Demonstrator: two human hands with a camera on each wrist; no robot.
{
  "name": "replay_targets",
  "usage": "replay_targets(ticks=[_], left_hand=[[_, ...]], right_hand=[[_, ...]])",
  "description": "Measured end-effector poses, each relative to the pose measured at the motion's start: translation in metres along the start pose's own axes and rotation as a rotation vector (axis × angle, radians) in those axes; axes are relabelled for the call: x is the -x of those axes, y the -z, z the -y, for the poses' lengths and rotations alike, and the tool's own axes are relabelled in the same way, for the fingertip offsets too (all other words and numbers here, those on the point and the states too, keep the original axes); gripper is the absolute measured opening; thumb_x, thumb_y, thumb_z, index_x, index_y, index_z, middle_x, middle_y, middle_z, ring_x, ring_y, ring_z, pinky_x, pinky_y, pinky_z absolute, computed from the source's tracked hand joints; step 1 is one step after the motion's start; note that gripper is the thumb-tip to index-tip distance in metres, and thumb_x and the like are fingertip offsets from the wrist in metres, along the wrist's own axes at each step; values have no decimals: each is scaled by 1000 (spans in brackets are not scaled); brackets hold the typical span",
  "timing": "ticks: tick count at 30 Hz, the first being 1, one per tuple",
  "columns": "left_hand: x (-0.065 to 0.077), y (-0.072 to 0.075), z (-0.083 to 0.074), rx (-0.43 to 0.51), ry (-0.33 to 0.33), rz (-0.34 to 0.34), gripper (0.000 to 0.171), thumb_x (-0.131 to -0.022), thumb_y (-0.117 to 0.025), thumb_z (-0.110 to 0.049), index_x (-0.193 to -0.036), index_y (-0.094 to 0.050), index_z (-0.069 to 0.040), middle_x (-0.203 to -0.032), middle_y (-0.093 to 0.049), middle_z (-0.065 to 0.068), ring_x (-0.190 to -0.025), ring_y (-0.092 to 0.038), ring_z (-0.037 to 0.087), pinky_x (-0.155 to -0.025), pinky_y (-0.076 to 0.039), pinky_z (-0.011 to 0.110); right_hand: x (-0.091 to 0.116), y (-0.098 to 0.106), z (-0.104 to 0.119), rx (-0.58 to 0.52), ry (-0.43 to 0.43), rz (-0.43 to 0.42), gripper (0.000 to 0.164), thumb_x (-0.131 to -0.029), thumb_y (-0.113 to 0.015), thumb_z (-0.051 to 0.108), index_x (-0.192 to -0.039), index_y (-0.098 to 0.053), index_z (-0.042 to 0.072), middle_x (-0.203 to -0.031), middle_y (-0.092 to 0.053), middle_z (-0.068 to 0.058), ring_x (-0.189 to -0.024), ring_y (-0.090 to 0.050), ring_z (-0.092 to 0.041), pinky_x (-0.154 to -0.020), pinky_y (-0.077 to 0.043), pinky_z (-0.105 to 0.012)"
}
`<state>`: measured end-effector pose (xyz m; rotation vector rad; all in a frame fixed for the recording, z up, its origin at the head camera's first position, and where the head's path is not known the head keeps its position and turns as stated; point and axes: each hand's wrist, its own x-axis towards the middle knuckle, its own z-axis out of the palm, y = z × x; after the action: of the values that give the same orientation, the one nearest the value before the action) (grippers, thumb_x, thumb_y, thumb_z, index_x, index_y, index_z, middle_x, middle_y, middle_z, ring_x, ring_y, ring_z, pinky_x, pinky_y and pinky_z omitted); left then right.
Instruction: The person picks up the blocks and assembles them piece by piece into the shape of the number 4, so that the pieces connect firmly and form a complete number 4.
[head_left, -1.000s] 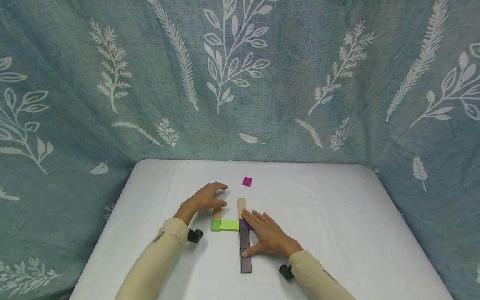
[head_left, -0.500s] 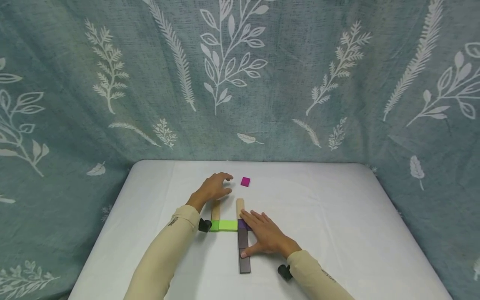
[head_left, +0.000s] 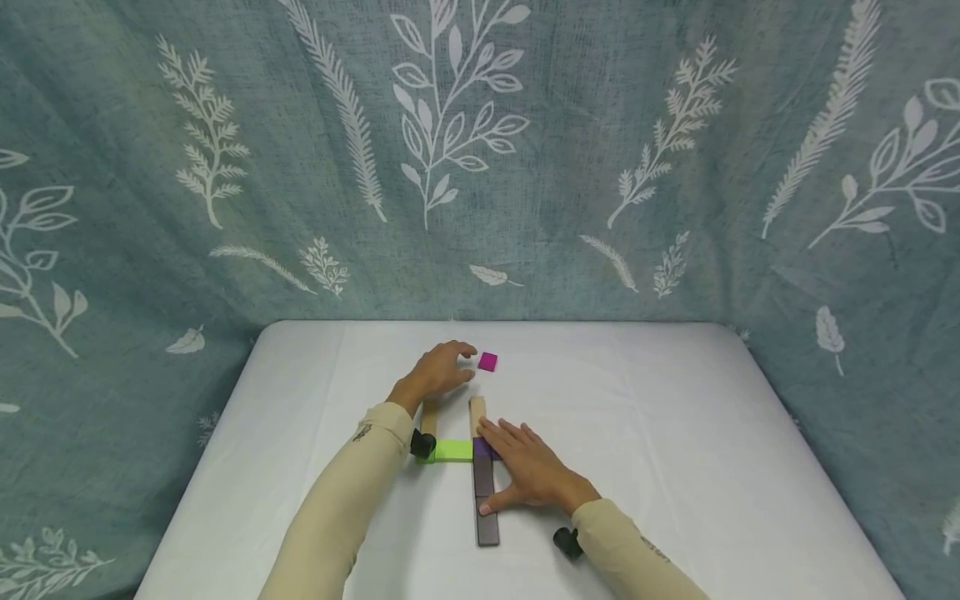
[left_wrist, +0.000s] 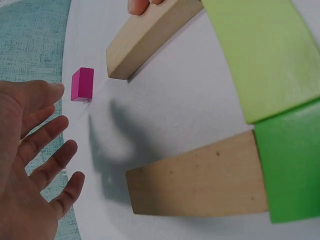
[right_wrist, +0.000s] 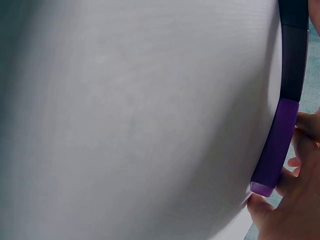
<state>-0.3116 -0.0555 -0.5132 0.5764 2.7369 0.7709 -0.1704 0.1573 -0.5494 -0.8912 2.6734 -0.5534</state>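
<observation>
My left hand [head_left: 442, 369] reaches over the far part of the table, fingers loosely bent and holding nothing. Its fingertips come close to a small magenta block [head_left: 488, 362], with a gap between them in the left wrist view [left_wrist: 84, 84]. My right hand [head_left: 528, 462] lies spread beside the joined blocks. Its fingertips rest at a plain wooden block [head_left: 477, 408] and a purple block [right_wrist: 277, 145], partly hidden beneath it; its thumb touches the dark grey blocks [head_left: 487, 530]. A light green block [head_left: 453, 451], a green block [left_wrist: 295, 165] and a second wooden block [left_wrist: 200, 182] adjoin on the left.
A white cloth [head_left: 637, 400] covers the table under the blocks. Behind the far edge hangs a teal curtain [head_left: 562, 167] with white leaf prints. Black wrist cameras [head_left: 423, 444] sit under both sleeves, the left one overlapping the green block in the head view.
My left hand has moved away from the left wooden block, forward and to the right, up to the magenta block. The right hand and the joined blocks have stayed put.
</observation>
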Motion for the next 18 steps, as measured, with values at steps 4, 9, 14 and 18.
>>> replay_targets(ticks=[4,9,14,18], left_hand=[[-3,-3,1,0,6,11,46,-100,-63,-27,-143,-56,-15,-138,-60,5,-134,-50,27,-112,-37,48],[-9,-2,-2,-27,3,29,45,-100,-64,-26,-143,-56,-13,-137,-60,6,-132,-52,28,-110,-39,47],[-17,0,-7,-56,1,51,46,-99,-66,-24,-143,-56,-12,-137,-60,8,-130,-53,28,-109,-40,47],[-26,0,-10,-92,3,66,47,-98,-67,-23,-143,-56,-11,-138,-60,7,-130,-53,28,-109,-41,46]], right_hand=[[0,-2,-1,12,-7,7,126,-68,-76,77,-163,-21,14,-169,-17,0,-153,-18,-30,-121,-11,-53],[0,-1,-2,0,-3,11,125,-68,-76,76,-162,-22,14,-168,-18,0,-153,-18,-30,-121,-11,-54],[-1,-1,-1,6,-12,17,126,-68,-76,76,-163,-21,14,-169,-16,1,-153,-17,-29,-122,-10,-53],[-1,0,0,4,-9,18,126,-68,-77,75,-163,-21,14,-169,-16,1,-153,-17,-29,-122,-10,-52]])
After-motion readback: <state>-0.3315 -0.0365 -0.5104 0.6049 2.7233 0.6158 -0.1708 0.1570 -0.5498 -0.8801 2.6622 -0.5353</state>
